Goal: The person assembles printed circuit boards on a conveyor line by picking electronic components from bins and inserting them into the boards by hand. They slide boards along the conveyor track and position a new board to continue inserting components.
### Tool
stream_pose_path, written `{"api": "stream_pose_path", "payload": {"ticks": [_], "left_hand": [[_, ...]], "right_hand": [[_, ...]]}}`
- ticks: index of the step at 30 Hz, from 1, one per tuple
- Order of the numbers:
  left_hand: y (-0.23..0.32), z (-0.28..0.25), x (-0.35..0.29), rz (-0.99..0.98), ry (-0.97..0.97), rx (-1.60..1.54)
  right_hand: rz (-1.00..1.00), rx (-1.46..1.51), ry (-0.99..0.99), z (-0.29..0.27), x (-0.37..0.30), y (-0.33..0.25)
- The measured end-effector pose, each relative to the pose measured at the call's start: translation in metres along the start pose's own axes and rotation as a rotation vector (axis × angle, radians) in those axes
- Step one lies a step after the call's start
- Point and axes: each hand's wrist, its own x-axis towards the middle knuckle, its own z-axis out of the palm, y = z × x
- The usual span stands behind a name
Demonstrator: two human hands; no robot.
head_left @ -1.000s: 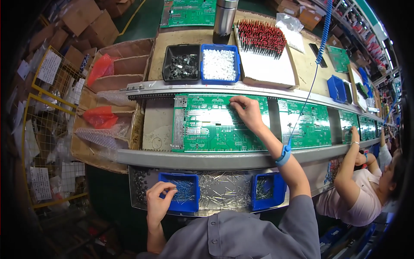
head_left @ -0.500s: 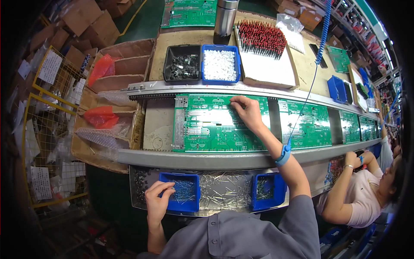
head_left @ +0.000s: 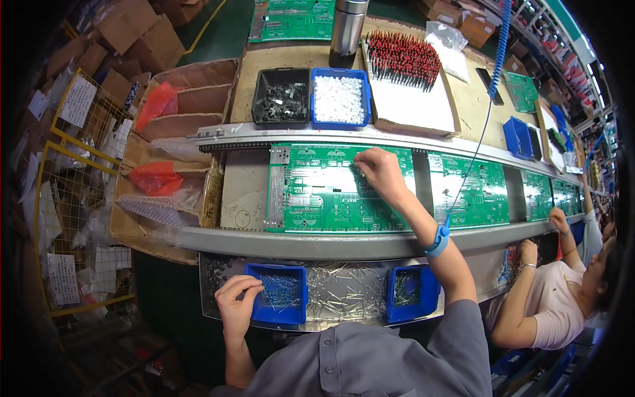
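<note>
1. Down nearest the body, the left hand (head_left: 237,298) hovers over the left rim of a blue bin (head_left: 301,296) of fine blue leaded parts (head_left: 281,291), thumb and fingers drawn together (whether they pinch anything, I cannot tell).
2. Loose silvery leads (head_left: 344,294) lie between that bin and a second blue bin (head_left: 428,291).
3. Beyond a grey rail (head_left: 317,245), a green circuit board (head_left: 344,208) lies flat, with a neighbouring board (head_left: 473,188) to its right.
4. Over its upper middle, the right hand (head_left: 382,173) bends its fingertips down; what they hold, if anything, is hidden.
5. Farther back on the worktop (head_left: 469,109), a black bin (head_left: 281,122) stands beside a bin of white parts (head_left: 340,124), with a steel flask (head_left: 346,33) behind.
</note>
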Motion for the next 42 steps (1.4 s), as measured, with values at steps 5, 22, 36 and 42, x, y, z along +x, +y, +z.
{"api": "stream_pose_path", "payload": {"ticks": [5, 22, 36, 42], "left_hand": [[-0.002, -0.003, 0.005, -0.017, 0.036, 0.005], [0.007, -0.003, 0.084, 0.087, -0.091, -0.133], [-0.014, 0.045, 0.163, 0.057, -0.217, -0.312], [-0.013, 0.061, 0.179, 0.092, -0.230, -0.325]], "right_hand": [[0.180, 0.072, -0.091, -0.006, 0.002, -0.009], [-0.025, -0.001, 0.051, 0.006, -0.001, 0.007], [-0.043, -0.017, 0.071, 0.007, -0.002, 0.006], [-0.241, -0.379, -0.002, 0.008, -0.007, 0.000]]}}
